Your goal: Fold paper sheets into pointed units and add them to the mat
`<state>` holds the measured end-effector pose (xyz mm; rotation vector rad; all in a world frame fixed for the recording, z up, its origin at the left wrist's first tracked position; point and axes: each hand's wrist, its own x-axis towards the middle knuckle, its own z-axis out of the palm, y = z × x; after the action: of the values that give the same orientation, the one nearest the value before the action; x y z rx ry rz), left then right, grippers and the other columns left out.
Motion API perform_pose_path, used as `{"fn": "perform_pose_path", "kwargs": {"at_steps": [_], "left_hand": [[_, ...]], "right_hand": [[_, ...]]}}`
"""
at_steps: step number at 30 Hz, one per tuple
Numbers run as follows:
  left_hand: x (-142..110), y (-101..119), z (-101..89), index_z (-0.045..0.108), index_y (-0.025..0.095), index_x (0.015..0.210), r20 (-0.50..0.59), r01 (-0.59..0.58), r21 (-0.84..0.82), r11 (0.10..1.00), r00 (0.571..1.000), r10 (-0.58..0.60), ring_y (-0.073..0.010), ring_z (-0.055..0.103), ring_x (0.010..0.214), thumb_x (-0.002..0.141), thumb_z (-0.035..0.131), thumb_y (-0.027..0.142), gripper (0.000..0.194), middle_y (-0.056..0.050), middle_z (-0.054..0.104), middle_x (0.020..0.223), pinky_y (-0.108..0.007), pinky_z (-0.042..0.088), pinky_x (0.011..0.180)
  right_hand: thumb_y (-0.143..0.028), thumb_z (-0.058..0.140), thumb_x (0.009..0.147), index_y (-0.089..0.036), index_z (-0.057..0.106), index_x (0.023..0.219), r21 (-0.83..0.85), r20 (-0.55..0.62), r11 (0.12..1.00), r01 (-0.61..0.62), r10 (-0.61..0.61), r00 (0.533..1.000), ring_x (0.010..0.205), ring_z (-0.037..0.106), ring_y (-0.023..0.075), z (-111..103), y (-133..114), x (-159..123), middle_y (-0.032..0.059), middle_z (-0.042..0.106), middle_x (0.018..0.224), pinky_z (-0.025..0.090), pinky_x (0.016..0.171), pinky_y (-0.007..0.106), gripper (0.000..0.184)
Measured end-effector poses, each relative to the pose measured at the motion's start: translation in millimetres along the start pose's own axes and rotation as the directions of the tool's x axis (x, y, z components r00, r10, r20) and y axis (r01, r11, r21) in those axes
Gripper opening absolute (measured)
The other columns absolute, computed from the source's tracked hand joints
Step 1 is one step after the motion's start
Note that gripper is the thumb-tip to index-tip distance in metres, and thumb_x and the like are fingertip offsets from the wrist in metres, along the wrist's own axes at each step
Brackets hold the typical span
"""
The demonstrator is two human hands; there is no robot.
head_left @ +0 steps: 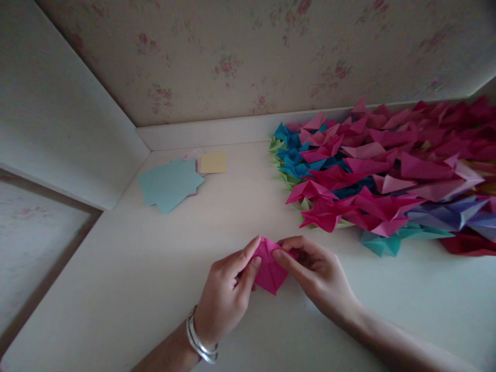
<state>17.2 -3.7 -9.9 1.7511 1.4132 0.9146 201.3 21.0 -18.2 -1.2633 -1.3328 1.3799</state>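
Note:
A small piece of folded pink origami paper [271, 275] is held between both hands just above the white table, one corner pointing down toward me. My left hand [228, 289] grips its left edge, thumb on the front face and index finger along the upper left side. On the opposite side, my right hand [315, 268] pinches the upper right part, its thumb lying on the front. Crease lines run across the paper's face. The fingers behind the paper are partly hidden. Silver bangles [199, 338] circle my left wrist.
Many folded paper pieces [360, 170] in pink, blue, green and purple are heaped at the right against the wall. Light blue paper sheets [170, 183] and a yellow paper square [213, 162] lie at the back left. A white panel [70, 103] borders the table [127, 289] on the left.

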Motion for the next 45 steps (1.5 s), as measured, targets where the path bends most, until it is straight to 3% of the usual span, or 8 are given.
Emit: {"fn": "perform_pose_path", "kwargs": {"at_steps": [7, 17, 24, 29, 34, 36, 40, 45], "left_hand": [[0.8, 2.4, -0.5, 0.061, 0.014, 0.135, 0.021, 0.087, -0.039, 0.995, 0.996, -0.086, -0.0143, 0.068, 0.067, 0.094, 0.058, 0.028, 0.043, -0.011, 0.078, 0.099, -0.019, 0.054, 0.06], [1.7, 0.4, 0.8, 0.064, 0.016, 0.131, 0.091, 0.202, -0.183, 0.962, 0.978, -0.188, -0.0186, 0.07, 0.075, 0.091, 0.063, 0.032, 0.043, -0.006, 0.077, 0.091, -0.026, 0.058, 0.073], [7.1, 2.3, 0.5, 0.068, 0.02, 0.116, 0.19, 0.3, -0.388, 0.872, 0.951, -0.243, -0.02, 0.069, 0.083, 0.083, 0.074, 0.025, 0.034, -0.004, 0.075, 0.094, -0.028, 0.057, 0.079], [9.1, 0.7, -2.6, 0.067, 0.018, 0.116, 0.218, 0.324, -0.51, 0.797, 0.945, -0.245, -0.0206, 0.069, 0.089, 0.084, 0.074, 0.026, 0.034, -0.006, 0.074, 0.101, -0.029, 0.056, 0.082], [3.2, -0.2, -4.0, 0.05, 0.023, 0.141, 0.047, 0.238, -0.369, 0.898, 0.97, -0.238, -0.0168, 0.07, 0.073, 0.086, 0.072, 0.029, 0.06, -0.002, 0.076, 0.091, -0.023, 0.057, 0.066], [1.7, 1.6, -5.3, 0.059, 0.023, 0.132, -0.004, 0.166, -0.292, 0.942, 0.985, -0.174, -0.0173, 0.071, 0.077, 0.085, 0.072, 0.028, 0.049, -0.003, 0.077, 0.096, -0.024, 0.057, 0.071], [2.8, 6.3, -7.2, 0.077, 0.02, 0.094, 0.032, 0.138, -0.216, 0.966, 0.99, -0.135, -0.0174, 0.072, 0.075, 0.084, 0.073, 0.025, 0.012, -0.003, 0.079, 0.086, -0.021, 0.055, 0.068], [5.9, 6.9, -6.4, 0.077, 0.017, 0.087, 0.1, 0.238, -0.296, 0.925, 0.971, -0.217, -0.0176, 0.067, 0.07, 0.082, 0.074, 0.025, 0.01, -0.002, 0.075, 0.075, -0.022, 0.051, 0.064]], "right_hand": [[-0.039, 0.072, 0.084, -0.018, 0.067, 0.084, 0.006, 0.03, 1.0, -0.007, 0.007, 1.0, 0.063, 0.056, 0.0149, 1.5, 2.0, -1.8, 0.0016, 0.064, 0.073, 0.044, 0.054, 0.024, 0.021], [-0.031, 0.076, 0.081, -0.019, 0.067, 0.085, 0.062, 0.022, 0.998, -0.007, 0.006, 1.0, 0.066, 0.061, 0.0137, 1.8, -1.3, 0.6, 0.0007, 0.067, 0.076, 0.048, 0.058, 0.022, 0.015], [-0.033, 0.076, 0.082, -0.019, 0.066, 0.086, 0.113, 0.062, 0.992, -0.049, 0.043, 0.997, 0.067, 0.062, 0.0141, 1.7, -0.7, 0.6, 0.0005, 0.068, 0.076, 0.049, 0.058, 0.022, 0.017], [-0.034, 0.074, 0.085, -0.02, 0.069, 0.092, 0.06, 0.11, 0.998, 0.013, -0.02, 0.994, 0.072, 0.065, 0.0163, -1.7, -1.5, -1.0, 0.0027, 0.071, 0.084, 0.051, 0.063, 0.025, 0.016], [-0.028, 0.065, 0.093, -0.021, 0.077, 0.091, -0.025, 0.287, 0.987, 0.161, -0.147, 0.946, 0.089, 0.067, 0.0192, -5.9, -11.5, 2.3, 0.0063, 0.073, 0.098, 0.052, 0.076, 0.027, 0.014], [-0.027, 0.064, 0.094, -0.021, 0.078, 0.089, -0.018, 0.318, 0.983, 0.184, -0.169, 0.933, 0.093, 0.066, 0.0197, -6.5, -13.5, 3.7, 0.0074, 0.072, 0.105, 0.052, 0.08, 0.027, 0.016], [-0.026, 0.065, 0.093, -0.022, 0.079, 0.088, 0.03, 0.332, 0.986, 0.166, -0.166, 0.929, 0.096, 0.066, 0.0204, -7.0, -10.7, 6.0, 0.0077, 0.071, 0.108, 0.052, 0.085, 0.029, 0.016], [-0.027, 0.065, 0.093, -0.021, 0.078, 0.082, 0.071, 0.348, 0.991, 0.115, -0.133, 0.928, 0.098, 0.066, 0.0204, -7.3, -7.5, 7.3, 0.0073, 0.07, 0.108, 0.051, 0.086, 0.03, 0.018]]}}
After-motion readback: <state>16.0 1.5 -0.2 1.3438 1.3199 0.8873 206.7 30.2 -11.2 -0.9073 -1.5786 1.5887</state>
